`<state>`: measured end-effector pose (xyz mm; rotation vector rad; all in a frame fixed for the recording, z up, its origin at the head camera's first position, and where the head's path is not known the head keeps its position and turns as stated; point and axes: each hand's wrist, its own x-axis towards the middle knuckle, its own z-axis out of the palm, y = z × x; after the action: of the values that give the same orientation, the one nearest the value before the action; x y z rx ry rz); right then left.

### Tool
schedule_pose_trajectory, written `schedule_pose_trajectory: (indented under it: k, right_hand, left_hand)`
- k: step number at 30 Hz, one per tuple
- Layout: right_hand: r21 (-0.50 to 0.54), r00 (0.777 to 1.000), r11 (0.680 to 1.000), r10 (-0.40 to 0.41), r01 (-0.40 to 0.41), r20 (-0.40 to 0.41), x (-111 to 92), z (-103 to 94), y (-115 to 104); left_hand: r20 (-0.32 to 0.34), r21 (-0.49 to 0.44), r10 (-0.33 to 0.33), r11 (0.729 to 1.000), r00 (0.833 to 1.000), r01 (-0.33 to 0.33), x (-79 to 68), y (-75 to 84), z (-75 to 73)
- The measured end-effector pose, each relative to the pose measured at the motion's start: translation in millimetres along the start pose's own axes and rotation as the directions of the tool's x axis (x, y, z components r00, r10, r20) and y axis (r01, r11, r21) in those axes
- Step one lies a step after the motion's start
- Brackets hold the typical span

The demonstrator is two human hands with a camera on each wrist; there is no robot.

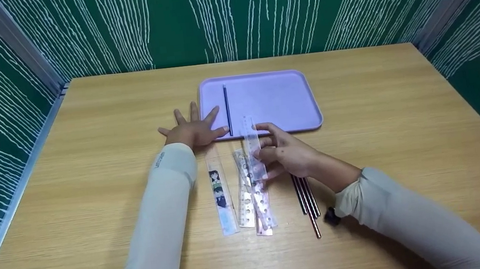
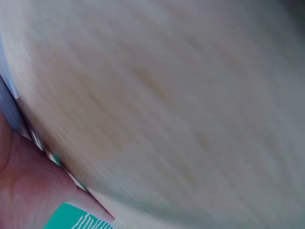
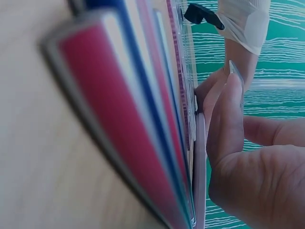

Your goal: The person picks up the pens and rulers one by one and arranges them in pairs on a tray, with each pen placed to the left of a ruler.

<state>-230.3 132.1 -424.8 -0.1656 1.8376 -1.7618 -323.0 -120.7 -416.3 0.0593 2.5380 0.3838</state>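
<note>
My right hand (image 1: pixel 288 151) pinches a clear ruler (image 1: pixel 249 138) between thumb and fingers, its far end over the near edge of a purple tray (image 1: pixel 272 100). Spread fingers mark my left hand (image 1: pixel 195 130), which rests at the tray's near left corner, thumb close to the dark pencil (image 1: pixel 227 109) lying in it. On the table nearer to me are a ruler with cartoon figures (image 1: pixel 219 194) and several overlapping clear rulers with holes (image 1: pixel 246 205). Several shiny striped pencils (image 1: pixel 306 194) lie beneath my right wrist; they loom large in the right wrist view.
The wooden table (image 1: pixel 400 135) meets green walls (image 1: pixel 175 25) with white streaks at the back and sides. A small black object (image 1: pixel 331 217) shows by my right cuff. Mostly blurred pale surface fills the left wrist view.
</note>
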Motion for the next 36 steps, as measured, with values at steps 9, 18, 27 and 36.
schedule_pose_trajectory:
  k: [9,18,27,36]
  right_hand:
    - [-0.011,0.998,1.0,-0.009,0.008,-0.056,9,-4.1,-5]
    - [-0.01,0.997,0.999,-0.032,0.031,-0.069,18,-9.2,-11]
    - [0.004,0.995,0.999,-0.043,0.043,-0.092,30,-8.5,-20]
    - [-0.019,0.993,0.999,-0.039,0.037,-0.115,39,-10.9,-30]
  left_hand:
    - [0.018,0.001,0.006,1.0,1.0,-0.006,-1.3,1.2,-1.9]
    - [0.012,0.015,0.012,1.0,1.0,-0.013,-1.4,0.7,-1.4]
    - [0.018,0.007,0.013,1.0,1.0,-0.013,0.3,-0.6,-1.1]
    - [0.011,0.0,0.017,1.0,1.0,-0.017,-0.7,-0.4,-0.7]
